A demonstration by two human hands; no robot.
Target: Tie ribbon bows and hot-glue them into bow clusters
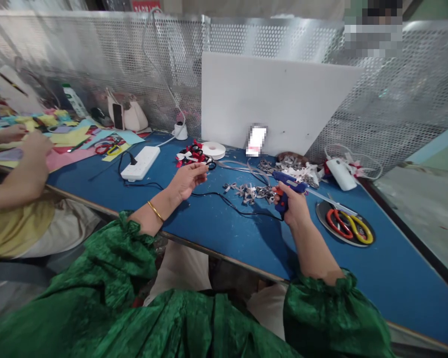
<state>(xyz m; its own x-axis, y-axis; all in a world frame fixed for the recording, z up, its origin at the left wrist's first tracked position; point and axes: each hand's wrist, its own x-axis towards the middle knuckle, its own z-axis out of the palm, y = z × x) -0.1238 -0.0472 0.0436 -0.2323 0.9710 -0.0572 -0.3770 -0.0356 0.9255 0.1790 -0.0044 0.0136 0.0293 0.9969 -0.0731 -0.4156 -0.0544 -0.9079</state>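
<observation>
Between the fingertips of my left hand [188, 180] is a small black loop that looks like a hair tie [211, 165]. My right hand [295, 203] grips a blue glue gun [289, 183] with an orange trigger, its nozzle pointing left and a clear glue stick [323, 198] coming out of its back. Several small grey ribbon bows [248, 193] lie on the blue table below the nozzle. Just beyond my left hand sits a pile of red, black and white bows [190, 154], next to a roll of white ribbon [213, 149].
A white power strip [141, 163] and a black cord [227, 201] lie across the table [216, 233]. At the right, a dish [323, 219] holds red- and yellow-handled scissors [353, 226]. A white board [269, 99] stands behind. On the left, a co-worker's hands [35, 149] are over coloured sheets.
</observation>
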